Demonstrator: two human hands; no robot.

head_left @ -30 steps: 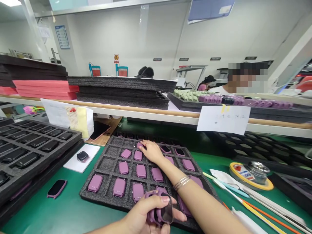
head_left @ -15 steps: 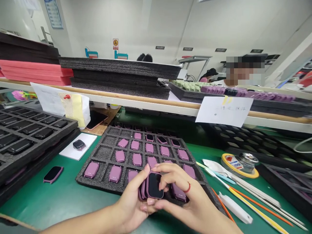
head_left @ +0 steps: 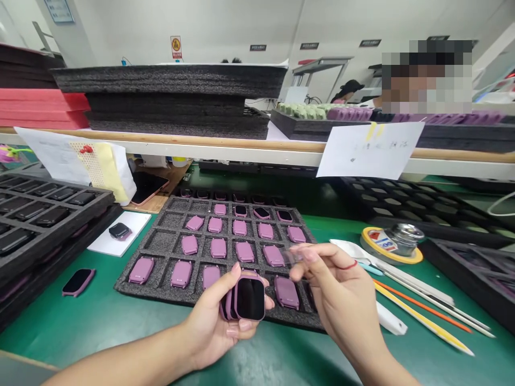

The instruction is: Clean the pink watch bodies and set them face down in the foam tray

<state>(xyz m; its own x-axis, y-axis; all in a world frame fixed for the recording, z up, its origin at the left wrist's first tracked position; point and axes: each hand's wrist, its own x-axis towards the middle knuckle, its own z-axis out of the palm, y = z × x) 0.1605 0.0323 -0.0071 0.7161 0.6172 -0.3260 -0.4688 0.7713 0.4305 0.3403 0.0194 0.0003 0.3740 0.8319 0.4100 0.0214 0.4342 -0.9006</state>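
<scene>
My left hand [head_left: 213,316] is closed around a small stack of purple watch cases [head_left: 250,299], the front one showing its black screen toward me. To the right, my right hand [head_left: 336,279] pinches a thin, see-through film [head_left: 290,258] between thumb and fingertips, apart from the stack. Behind both hands lies a black foam tray [head_left: 164,244] with purple watch cases in its pockets, most with their backs up and several showing dark screens. One purple case [head_left: 286,292] sits in the front row between my hands.
Another purple watch case [head_left: 78,282] lies on the green mat at left, near a watch on a white pad [head_left: 139,228]. A foam tray of dark watches [head_left: 52,214] stands far left. At right are a tape roll [head_left: 376,246], sticks and a yellow tool [head_left: 426,319]. A shelf [head_left: 225,151] crosses behind.
My right hand has moved off the front watch screen to the right, now with the clear film in its fingers. My left hand still holds the stack. The view has tilted down slightly.
</scene>
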